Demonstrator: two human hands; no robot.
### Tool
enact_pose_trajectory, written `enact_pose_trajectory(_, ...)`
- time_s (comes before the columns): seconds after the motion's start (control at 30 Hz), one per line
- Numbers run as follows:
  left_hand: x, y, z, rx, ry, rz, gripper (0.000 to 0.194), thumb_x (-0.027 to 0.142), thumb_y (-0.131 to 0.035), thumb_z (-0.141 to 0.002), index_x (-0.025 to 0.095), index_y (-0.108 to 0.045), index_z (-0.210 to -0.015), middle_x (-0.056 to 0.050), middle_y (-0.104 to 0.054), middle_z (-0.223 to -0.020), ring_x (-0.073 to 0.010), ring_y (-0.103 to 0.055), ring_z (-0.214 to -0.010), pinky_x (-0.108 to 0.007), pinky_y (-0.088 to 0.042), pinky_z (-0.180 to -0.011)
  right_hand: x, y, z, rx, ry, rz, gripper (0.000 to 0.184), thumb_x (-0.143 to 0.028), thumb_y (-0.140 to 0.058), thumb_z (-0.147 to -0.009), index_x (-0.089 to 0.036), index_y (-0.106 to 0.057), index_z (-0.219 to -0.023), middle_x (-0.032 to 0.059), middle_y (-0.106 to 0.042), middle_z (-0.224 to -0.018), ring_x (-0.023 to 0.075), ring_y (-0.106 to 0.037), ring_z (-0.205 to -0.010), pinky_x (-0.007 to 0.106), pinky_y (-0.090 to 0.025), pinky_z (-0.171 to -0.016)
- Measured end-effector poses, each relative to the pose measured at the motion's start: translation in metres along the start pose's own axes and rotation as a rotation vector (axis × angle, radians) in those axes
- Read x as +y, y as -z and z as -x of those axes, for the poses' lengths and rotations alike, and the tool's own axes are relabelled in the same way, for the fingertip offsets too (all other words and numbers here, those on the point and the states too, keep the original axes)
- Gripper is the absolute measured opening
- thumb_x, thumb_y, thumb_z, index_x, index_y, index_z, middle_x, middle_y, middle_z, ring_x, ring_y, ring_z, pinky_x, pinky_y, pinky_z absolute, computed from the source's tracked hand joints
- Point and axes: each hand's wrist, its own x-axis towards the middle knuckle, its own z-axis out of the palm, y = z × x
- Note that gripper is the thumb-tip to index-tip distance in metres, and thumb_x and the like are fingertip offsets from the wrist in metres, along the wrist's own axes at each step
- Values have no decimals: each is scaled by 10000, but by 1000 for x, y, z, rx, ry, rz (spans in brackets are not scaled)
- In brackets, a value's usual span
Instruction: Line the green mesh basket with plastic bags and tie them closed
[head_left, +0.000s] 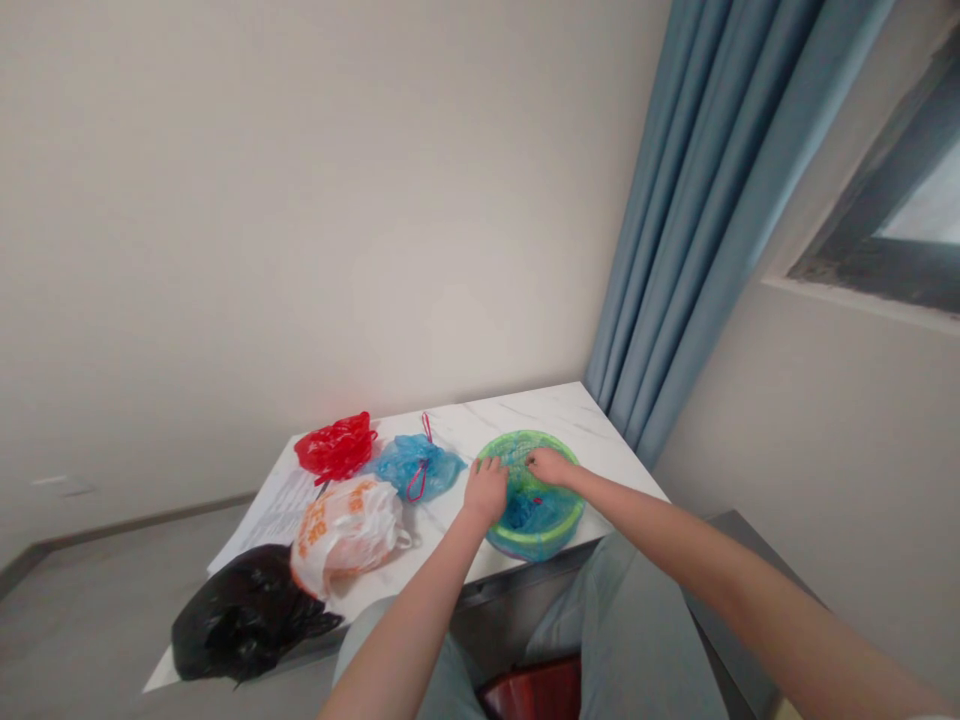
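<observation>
A round light-green plastic basket (571,532) with a mesh wall stands near the front edge of the table. Thin blue plastic, like a bag (551,508), lies in its near half and also shows around its outside. My left hand (487,487) grips the basket's left rim, with the fingers bent over it. Over the far right part of the basket, my right hand (549,466) is closed in a pinch. Something small and dark shows at its fingertips, too small to name. A small red bit is visible on the blue plastic inside.
Left of the basket lie a blue drawstring bag (415,464) with pink cords, a red plastic bag (337,447), a white bag with orange print (346,532) and a black bag (244,615). Printed sheets (274,515) lie beneath. A blue curtain (690,220) hangs at the right.
</observation>
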Motion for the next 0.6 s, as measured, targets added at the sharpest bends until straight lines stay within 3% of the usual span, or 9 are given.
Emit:
enact_pose_trajectory(0.07,4,3,2,112,119,32,497,133,-392,-883,148,-504,-1367,-163,-459,-1454,-285,-407,-1346,-440,-280,-1125,0,2,5,50,38,37,238,-151,-511,-920,-136,-632,-1125,111,-634,-1175,225,-564,-1119,390,-421,-1022)
enact_pose_trajectory(0.13,6,4,1,172,371,148,568,153,-401,-882,119,-381,-1448,-201,-422,-1467,-302,-431,-1330,-417,-369,-1063,3,5,12,174,46,114,324,-101,-477,-883,-123,-600,-1181,140,-606,-1236,243,-514,-1186,375,-367,-1058)
enact_pose_trajectory(0.2,5,2,-3,124,631,300,614,205,-422,-884,77,-307,-1474,-242,-454,-1430,-312,-513,-1263,-383,-460,-961,8,8,18,304,-13,218,426,-120,-493,-864,-113,-527,-1288,176,-545,-1329,273,-473,-1237,381,-351,-1054)
enact_pose_trajectory(0.27,-1,-2,-8,9,762,403,587,246,-433,-885,51,-355,-1432,-255,-574,-1298,-304,-631,-1111,-349,-524,-825,16,10,21,301,-175,259,513,-188,-527,-878,-111,-439,-1378,206,-485,-1400,300,-461,-1265,385,-367,-1023)
enact_pose_trajectory(0.33,-7,-7,-13,-59,785,443,477,237,-427,-887,80,-476,-1334,-217,-679,-1134,-278,-697,-965,-317,-542,-722,26,10,22,183,-342,225,530,-271,-553,-898,-103,-426,-1384,221,-528,-1359,308,-529,-1208,366,-418,-944)
enact_pose_trajectory(0.4,-12,-13,-16,-79,783,468,378,213,-402,-899,132,-557,-1234,-179,-715,-1075,-258,-709,-949,-295,-544,-708,37,10,19,75,-431,176,444,-306,-555,-912,-102,-501,-1303,201,-631,-1226,288,-616,-1096,326,-454,-848)
enact_pose_trajectory(0.47,-14,-17,-17,-63,779,480,339,200,-371,-916,149,-584,-1174,-175,-713,-1101,-255,-703,-991,-294,-546,-738,45,9,15,47,-442,154,326,-280,-547,-917,-118,-575,-1199,165,-687,-1133,264,-650,-1047,290,-458,-804)
enact_pose_trajectory(0.6,-15,-23,-23,-22,779,492,315,198,-359,-931,139,-578,-1150,-197,-694,-1139,-267,-692,-1025,-316,-541,-777,52,5,7,72,-441,134,240,-234,-526,-920,-148,-617,-1125,134,-693,-1155,243,-638,-1102,255,-447,-820)
